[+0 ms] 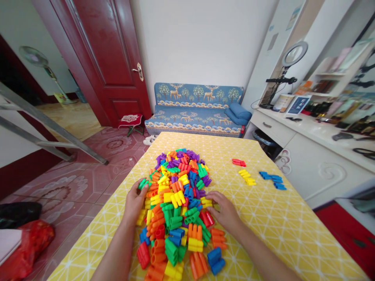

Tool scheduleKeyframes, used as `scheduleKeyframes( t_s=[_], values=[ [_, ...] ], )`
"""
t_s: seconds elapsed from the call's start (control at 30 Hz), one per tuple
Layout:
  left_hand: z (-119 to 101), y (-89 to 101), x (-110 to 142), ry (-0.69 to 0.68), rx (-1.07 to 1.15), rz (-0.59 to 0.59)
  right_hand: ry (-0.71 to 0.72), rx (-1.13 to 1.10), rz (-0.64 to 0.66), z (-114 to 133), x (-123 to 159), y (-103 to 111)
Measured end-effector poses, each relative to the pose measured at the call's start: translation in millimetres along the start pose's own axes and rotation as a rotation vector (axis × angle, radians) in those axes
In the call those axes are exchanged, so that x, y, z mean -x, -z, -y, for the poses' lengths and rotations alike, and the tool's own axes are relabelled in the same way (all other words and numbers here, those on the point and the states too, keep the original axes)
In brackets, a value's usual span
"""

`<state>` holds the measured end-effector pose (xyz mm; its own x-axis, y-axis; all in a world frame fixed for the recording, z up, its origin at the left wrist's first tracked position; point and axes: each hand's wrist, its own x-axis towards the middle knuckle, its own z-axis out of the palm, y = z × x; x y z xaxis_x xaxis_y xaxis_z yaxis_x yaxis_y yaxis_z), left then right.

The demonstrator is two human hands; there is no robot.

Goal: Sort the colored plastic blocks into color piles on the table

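Note:
A large heap of colourful plastic building blocks, shaped like joined tubes, covers the middle of the table. At the heap's left edge my left hand is closed, with a green block between its thumb and fingers. My right hand is at the right edge, its thumb and fingers around a yellow block. A red block lies just below those fingertips. Apart from the heap, on the right, are a red piece, joined yellow pieces and joined blue pieces.
The table has a yellow patterned cloth. Behind it stands a blue sofa. A white dresser with many small items is to the right. A metal ladder and a red stool stand left.

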<state>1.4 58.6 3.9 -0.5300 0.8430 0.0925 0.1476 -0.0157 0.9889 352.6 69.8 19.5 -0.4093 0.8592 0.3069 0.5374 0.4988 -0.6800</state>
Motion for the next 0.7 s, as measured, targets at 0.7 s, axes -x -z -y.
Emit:
scheduleKeyframes(
  t_s=[0.7],
  values=[
    [-0.1, -0.1, -1.3, -0.017, -0.054, 0.002, 0.071, 0.093, -0.037, -5.4, 19.5, 28.1]
  ],
)
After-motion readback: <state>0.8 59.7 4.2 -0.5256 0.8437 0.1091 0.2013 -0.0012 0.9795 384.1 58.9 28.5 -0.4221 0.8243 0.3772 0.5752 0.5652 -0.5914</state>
